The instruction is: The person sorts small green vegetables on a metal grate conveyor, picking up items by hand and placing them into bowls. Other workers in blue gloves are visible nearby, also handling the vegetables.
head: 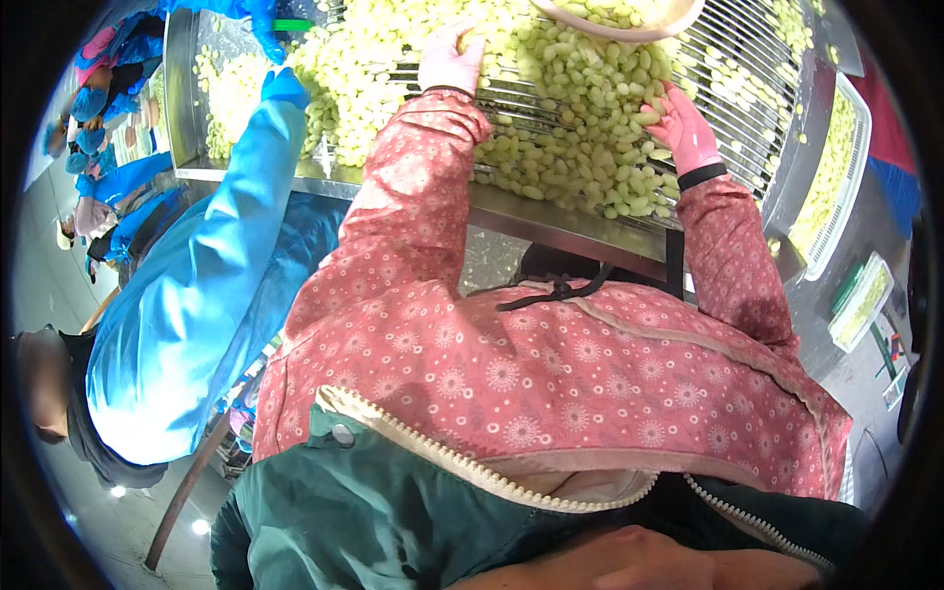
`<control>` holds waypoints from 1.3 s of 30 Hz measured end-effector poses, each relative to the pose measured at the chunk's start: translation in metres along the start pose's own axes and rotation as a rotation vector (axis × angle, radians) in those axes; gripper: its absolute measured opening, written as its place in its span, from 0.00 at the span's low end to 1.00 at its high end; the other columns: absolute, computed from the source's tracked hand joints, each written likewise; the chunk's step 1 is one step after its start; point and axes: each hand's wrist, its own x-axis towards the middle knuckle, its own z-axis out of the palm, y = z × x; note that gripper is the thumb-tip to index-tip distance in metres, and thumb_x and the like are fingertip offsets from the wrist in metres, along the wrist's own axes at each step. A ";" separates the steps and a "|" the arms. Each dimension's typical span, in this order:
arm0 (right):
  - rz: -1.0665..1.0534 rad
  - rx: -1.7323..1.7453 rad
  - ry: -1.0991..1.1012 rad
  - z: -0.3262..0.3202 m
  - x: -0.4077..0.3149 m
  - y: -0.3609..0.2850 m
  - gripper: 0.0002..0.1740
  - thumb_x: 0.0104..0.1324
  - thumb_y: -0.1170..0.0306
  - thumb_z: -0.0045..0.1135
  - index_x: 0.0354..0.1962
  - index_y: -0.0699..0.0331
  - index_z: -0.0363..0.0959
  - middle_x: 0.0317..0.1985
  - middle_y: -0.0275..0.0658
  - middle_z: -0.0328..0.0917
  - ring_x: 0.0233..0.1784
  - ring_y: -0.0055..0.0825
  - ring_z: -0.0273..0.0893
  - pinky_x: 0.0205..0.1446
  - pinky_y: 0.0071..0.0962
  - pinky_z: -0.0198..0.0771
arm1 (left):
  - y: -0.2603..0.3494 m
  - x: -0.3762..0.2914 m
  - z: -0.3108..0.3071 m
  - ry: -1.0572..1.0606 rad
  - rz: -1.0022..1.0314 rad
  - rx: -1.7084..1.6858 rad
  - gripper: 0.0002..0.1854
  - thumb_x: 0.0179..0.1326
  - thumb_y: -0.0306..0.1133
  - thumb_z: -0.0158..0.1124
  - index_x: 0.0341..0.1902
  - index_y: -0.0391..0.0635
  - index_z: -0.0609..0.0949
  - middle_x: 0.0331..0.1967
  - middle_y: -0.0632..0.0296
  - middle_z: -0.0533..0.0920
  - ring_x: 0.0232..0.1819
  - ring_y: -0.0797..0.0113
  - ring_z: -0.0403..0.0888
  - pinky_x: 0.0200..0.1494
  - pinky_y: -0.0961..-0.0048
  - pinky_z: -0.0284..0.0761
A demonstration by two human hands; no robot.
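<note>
Pale green grapes [590, 140], loose and heaped, lie on a slatted metal rack [726, 110] in front of me. My left hand [451, 63], in a pink glove, rests among the grapes at the upper middle, thumb apart from the fingers; whether it holds any grape cannot be told. At the right edge of the heap is my right hand [684, 129], also pink-gloved, with its fingertips curled at a few grapes. A round, pale-rimmed basket or bowl [627, 33] with grapes sits between and beyond my hands.
A co-worker's blue-gloved hand [286, 87] reaches over grapes on my left, near a green object [293, 25]. The metal table edge [568, 228] runs before my body. White crates [848, 184] of grapes stand at the right. More people in blue are at the far left.
</note>
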 end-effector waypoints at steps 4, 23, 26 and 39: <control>0.058 -0.381 0.208 -0.024 0.003 -0.009 0.20 0.72 0.54 0.51 0.49 0.60 0.78 0.40 0.34 0.79 0.36 0.25 0.78 0.39 0.24 0.72 | 0.007 -0.021 -0.011 -0.150 -0.036 0.303 0.17 0.60 0.42 0.70 0.51 0.55 0.86 0.54 0.56 0.82 0.50 0.57 0.83 0.56 0.63 0.78; -0.595 -1.779 0.115 0.105 0.003 0.000 0.11 0.69 0.73 0.48 0.48 0.56 0.73 0.44 0.47 0.76 0.44 0.49 0.83 0.42 0.45 0.78 | 0.037 -0.072 -0.013 0.042 -0.142 -0.334 0.10 0.66 0.25 0.62 0.47 0.46 0.88 0.39 0.60 0.87 0.33 0.73 0.81 0.40 0.75 0.78; -0.545 -1.789 0.171 0.095 0.001 0.001 0.13 0.71 0.72 0.46 0.51 0.56 0.71 0.47 0.49 0.76 0.46 0.51 0.82 0.46 0.47 0.78 | 0.055 -0.077 0.005 -0.176 0.084 0.080 0.13 0.61 0.38 0.70 0.49 0.59 0.88 0.43 0.58 0.85 0.41 0.61 0.85 0.46 0.67 0.81; -0.406 -0.736 0.225 0.036 -0.025 0.026 0.14 0.75 0.69 0.46 0.52 0.63 0.76 0.45 0.34 0.80 0.35 0.24 0.78 0.39 0.26 0.76 | 0.115 -0.054 0.020 -0.611 -0.239 0.269 0.15 0.68 0.43 0.64 0.55 0.57 0.85 0.49 0.56 0.87 0.47 0.57 0.86 0.51 0.62 0.82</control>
